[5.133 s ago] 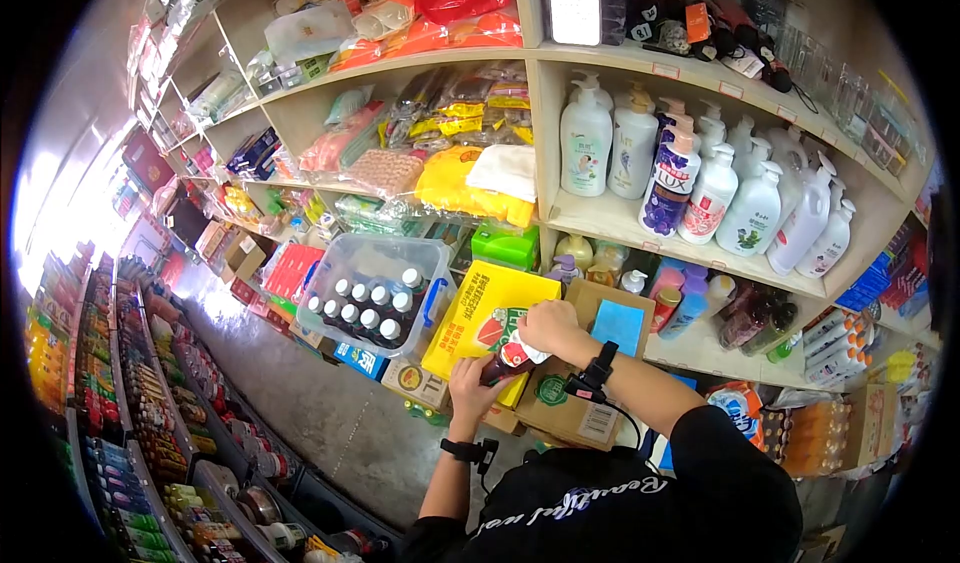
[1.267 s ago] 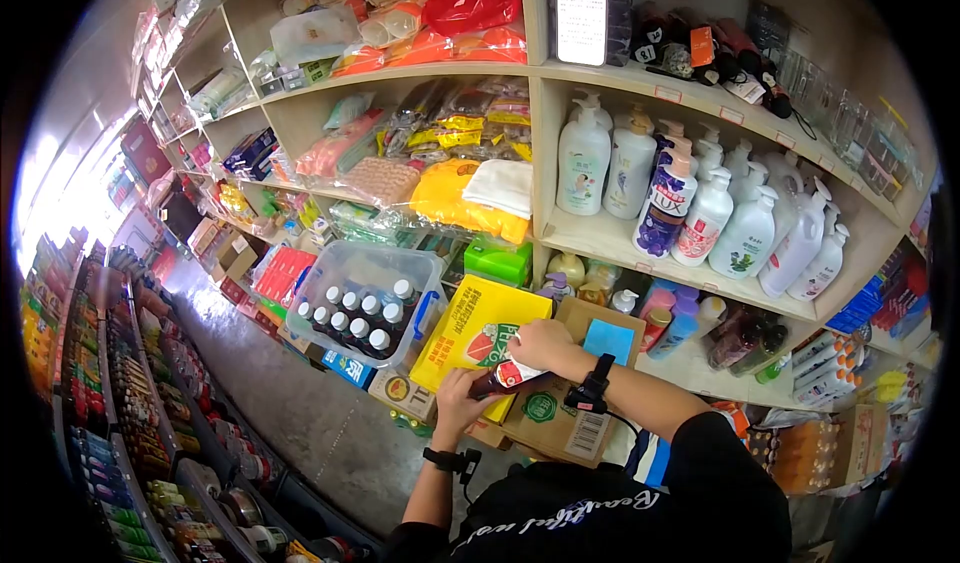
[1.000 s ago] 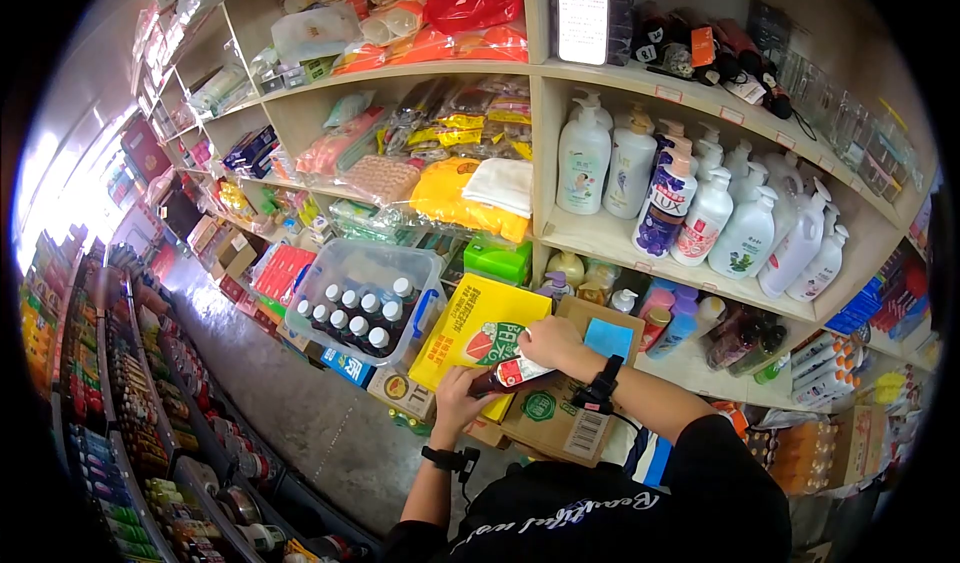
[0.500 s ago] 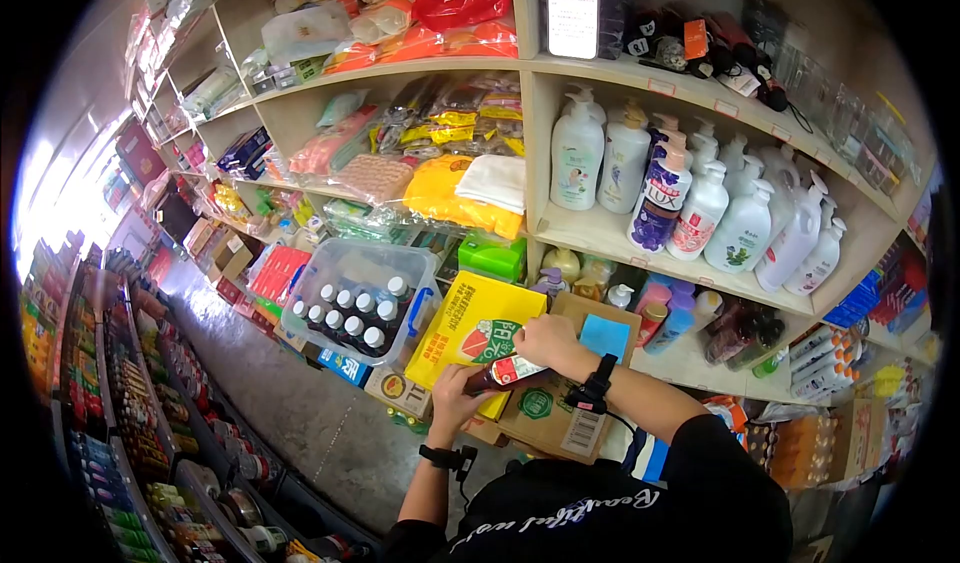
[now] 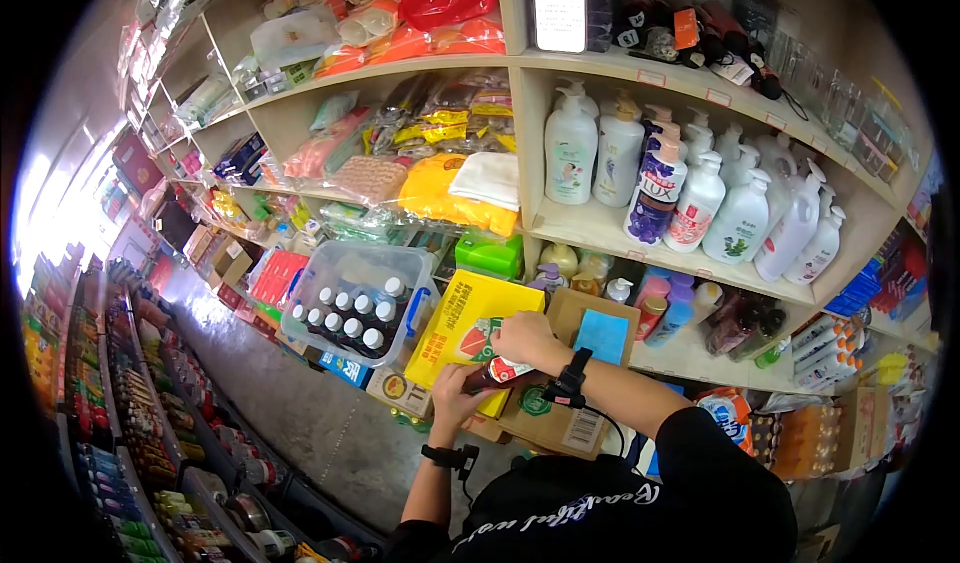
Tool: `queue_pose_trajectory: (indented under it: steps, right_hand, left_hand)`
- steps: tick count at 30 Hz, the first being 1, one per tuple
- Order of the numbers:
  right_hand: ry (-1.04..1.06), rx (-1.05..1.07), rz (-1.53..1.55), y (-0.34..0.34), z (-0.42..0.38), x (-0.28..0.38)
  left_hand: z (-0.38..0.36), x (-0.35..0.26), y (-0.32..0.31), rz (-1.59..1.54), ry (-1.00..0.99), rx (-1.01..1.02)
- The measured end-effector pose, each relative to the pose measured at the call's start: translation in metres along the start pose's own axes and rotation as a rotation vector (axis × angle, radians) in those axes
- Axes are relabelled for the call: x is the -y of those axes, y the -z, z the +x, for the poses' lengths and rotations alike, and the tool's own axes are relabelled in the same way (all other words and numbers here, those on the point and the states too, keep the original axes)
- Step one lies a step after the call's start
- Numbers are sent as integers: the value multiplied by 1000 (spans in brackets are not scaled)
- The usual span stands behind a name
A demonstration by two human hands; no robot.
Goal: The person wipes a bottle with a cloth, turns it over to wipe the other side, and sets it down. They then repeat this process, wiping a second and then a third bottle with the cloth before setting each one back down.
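My left hand [image 5: 457, 399] is closed round one end of a dark bottle [image 5: 503, 371] with a red and white label. My right hand [image 5: 526, 342] is closed at the label end, its fingers partly hiding it. The bottle is tilted above a yellow carton [image 5: 450, 331] and a brown cardboard box [image 5: 545, 425]. A blue paper [image 5: 602, 337] lies on the brown box. To the left stands a clear plastic bin [image 5: 345, 263] with blue handles, holding several dark bottles [image 5: 350, 329] with white caps.
Pump bottles [image 5: 735, 221] line the middle shelf [image 5: 600, 233] at right. A lit phone [image 5: 558, 8] stands on the shelf above. Packaged towels [image 5: 455, 195] fill the left shelf. Racks of goods [image 5: 150, 413] run along the aisle floor [image 5: 300, 403] at left.
My right hand has shifted slightly left and covers more of the label. My left hand keeps its hold. The whole view has shifted a little.
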State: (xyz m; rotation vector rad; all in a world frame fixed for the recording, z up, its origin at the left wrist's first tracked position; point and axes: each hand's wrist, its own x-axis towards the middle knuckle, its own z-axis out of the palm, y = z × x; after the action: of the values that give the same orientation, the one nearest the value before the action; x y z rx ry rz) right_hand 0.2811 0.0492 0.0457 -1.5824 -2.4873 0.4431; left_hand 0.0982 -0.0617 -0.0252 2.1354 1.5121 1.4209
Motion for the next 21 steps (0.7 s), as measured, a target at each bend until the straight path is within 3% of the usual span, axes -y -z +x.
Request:
queue_pose_trajectory:
  steps: [10, 13, 16, 21]
  right_hand:
    - [221, -190, 64, -32, 5, 34]
    - [282, -223, 15, -37, -1, 46]
    - [447, -314, -9, -34, -14, 48]
    - [514, -408, 38, -44, -31, 34]
  left_hand:
    - [-1, 1, -1, 14, -21, -34]
    - [-5, 6, -2, 11, 77, 31]
    - [-4, 5, -4, -6, 39, -23]
    - [-6, 9, -5, 65, -8, -32]
